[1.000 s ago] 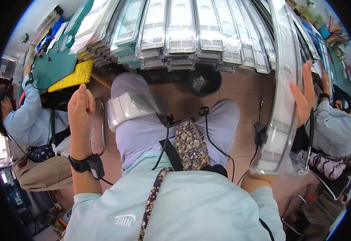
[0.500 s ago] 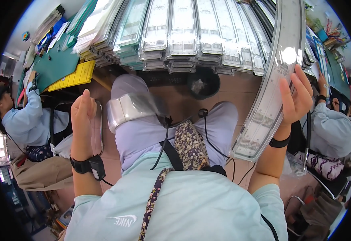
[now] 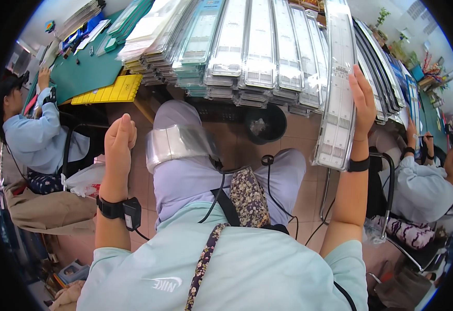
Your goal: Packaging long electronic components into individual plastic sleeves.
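Observation:
My right hand (image 3: 362, 106) grips a long, narrow clear plastic pack (image 3: 336, 98) by its right edge, fingers along its side. Pale contents with fine ruled lines show through the pack. It stands nearly straight up and down in the view, its far part in front of the stacked packs. My left hand (image 3: 120, 139) is raised over my left thigh, fingers curled in and thumb on top. Whatever it may hold is hidden. A bundle of clear plastic sleeves (image 3: 172, 142) lies across my left knee, between the hands.
Rows of similar packs (image 3: 260, 49) are piled along the table ahead. A yellow ridged panel (image 3: 107, 89) and green mat (image 3: 89, 70) lie to the left. Under the table stands a black bin (image 3: 268, 124). Seated people work at left (image 3: 37, 135) and right (image 3: 418, 179). Cables run over my lap.
The pack in my right hand has swung more upright, its near end moving away from me. My left hand stays closed in almost the same place. The head view has shifted slightly.

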The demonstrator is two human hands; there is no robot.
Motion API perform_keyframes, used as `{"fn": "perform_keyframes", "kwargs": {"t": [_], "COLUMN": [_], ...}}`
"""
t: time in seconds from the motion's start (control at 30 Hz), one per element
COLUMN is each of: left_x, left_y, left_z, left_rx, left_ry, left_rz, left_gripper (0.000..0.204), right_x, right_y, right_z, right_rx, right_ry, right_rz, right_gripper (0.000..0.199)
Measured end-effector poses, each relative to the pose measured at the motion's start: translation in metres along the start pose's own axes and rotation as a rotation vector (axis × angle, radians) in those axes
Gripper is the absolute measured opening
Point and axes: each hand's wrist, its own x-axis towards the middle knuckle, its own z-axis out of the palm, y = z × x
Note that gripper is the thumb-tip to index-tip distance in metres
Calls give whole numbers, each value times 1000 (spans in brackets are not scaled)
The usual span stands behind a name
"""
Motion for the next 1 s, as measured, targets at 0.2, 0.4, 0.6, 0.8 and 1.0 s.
{"fn": "perform_keyframes", "kwargs": {"t": [0.2,0.4,0.6,0.8,1.0], "left_x": [-6,-5,-1,2,7], "left_y": [-8,-16,-26,-30,-38], "left_z": [-7,-10,-13,-7,-8], "left_rx": [-11,38,53,14,43], "left_ry": [-69,-108,-85,-52,-71], "left_rz": [13,-64,-95,-152,-167], "left_gripper": [37,30,21,17,16], "right_x": [11,14,20,27,42], "right_y": [1,6,7,8,6], "right_z": [30,62,72,80,90], "right_rx": [199,233,291,306,285], "right_ry": [-12,-38,-208,-254,-362], "right_rz": [34,22,19,52,83], "right_gripper": [44,41,39,30,25]}}
